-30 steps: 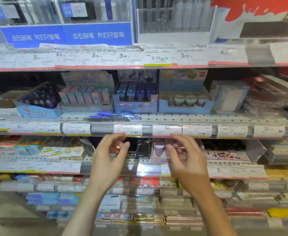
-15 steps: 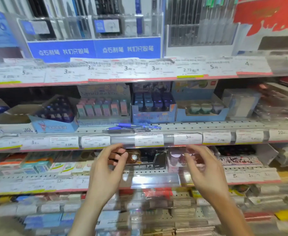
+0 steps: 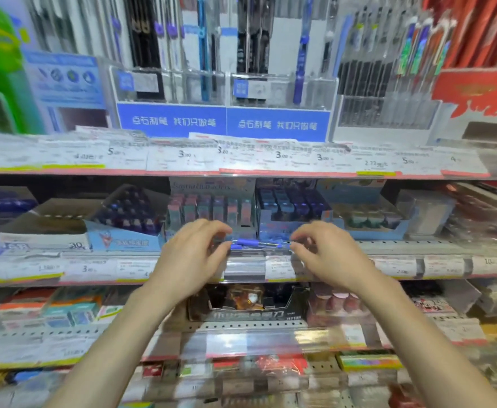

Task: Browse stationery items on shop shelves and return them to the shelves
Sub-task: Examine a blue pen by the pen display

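A few blue pens [image 3: 256, 244] lie loose along the front edge of the middle shelf [image 3: 388, 248], in front of the boxed items. My left hand [image 3: 192, 256] is at their left end, fingers loosely curved, thumb tip touching the pens. Mirroring it, my right hand [image 3: 328, 256] has its curved fingertips at the right end. The pens rest flat on the shelf between the two hands. Neither hand holds anything else.
Behind the pens stand a pink-and-teal box display [image 3: 212, 210] and a blue one [image 3: 292, 207]. Clear pen racks with blue signs [image 3: 223, 119] fill the top shelf. A black display box [image 3: 247, 304] sits on the shelf below. Price tags line every shelf edge.
Both hands have risen from the lower shelf's level to the middle shelf edge and now meet the ends of the blue pens. The view has tilted upward.
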`<state>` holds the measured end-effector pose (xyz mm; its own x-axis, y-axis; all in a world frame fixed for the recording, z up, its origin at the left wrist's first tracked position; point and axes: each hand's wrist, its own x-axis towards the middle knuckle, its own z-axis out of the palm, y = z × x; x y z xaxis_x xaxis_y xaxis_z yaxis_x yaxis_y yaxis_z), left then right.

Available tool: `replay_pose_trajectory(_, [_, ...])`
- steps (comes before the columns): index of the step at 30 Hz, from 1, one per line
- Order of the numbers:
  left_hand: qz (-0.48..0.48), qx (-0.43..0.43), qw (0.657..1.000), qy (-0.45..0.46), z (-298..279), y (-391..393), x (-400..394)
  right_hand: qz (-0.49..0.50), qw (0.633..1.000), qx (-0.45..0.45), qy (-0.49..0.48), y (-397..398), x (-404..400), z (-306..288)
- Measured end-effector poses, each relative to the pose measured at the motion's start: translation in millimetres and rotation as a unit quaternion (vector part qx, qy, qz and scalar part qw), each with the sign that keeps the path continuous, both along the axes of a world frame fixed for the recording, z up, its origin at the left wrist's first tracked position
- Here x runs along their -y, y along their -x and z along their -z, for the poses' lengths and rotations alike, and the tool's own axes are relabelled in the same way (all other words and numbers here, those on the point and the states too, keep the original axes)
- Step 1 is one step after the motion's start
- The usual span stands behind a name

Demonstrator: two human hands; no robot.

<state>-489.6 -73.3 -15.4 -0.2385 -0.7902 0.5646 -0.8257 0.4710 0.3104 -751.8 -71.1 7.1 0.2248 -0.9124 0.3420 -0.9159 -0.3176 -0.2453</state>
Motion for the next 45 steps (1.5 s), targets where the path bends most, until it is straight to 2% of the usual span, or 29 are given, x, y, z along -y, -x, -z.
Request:
replay_pose_trajectory(5, [-0.029, 0.075, 0.996, -0.030, -7.2, 7.4, 8.8, -0.005, 0.997, -0.034, -0.073, -2.2, 11.1, -12.6])
replay_pose_trajectory(11, [-0.024, 0.067, 0.995, -0.066, -12.8, 11.6, 15.4, -0.016, 0.990, -0.056, -0.129, -0.1, 17.3, -20.5])
replay_pose_trajectory(21, [-0.001, 0.011, 0.998, -0.069, -14.4, 17.6, 15.0, -0.015, 0.983, 0.002, -0.181, 6.9, 24.3, -18.2])
replay_pose_trajectory(27, [0.008, 0.009, 0.999, -0.048, -12.2, 17.0, 9.8, -0.031, 0.984, 0.040, -0.169, 9.3, 22.4, -17.0])
replay_pose_trajectory(33, [0.020, -0.002, 1.000, -0.018, -15.0, 10.5, -0.4, -0.039, 0.993, 0.068, -0.090, 7.0, 8.9, -26.8])
replay_pose_trajectory(40, [0.060, -0.033, 0.998, 0.016, -27.7, -4.9, -26.7, -0.068, 0.996, 0.038, -0.049, 2.3, -19.5, -40.4])
replay_pose_trajectory(45, [0.101, -0.043, 0.991, 0.074, -47.9, -15.3, -44.7, -0.075, 0.997, 0.027, -0.016, -2.9, -45.0, -67.6])
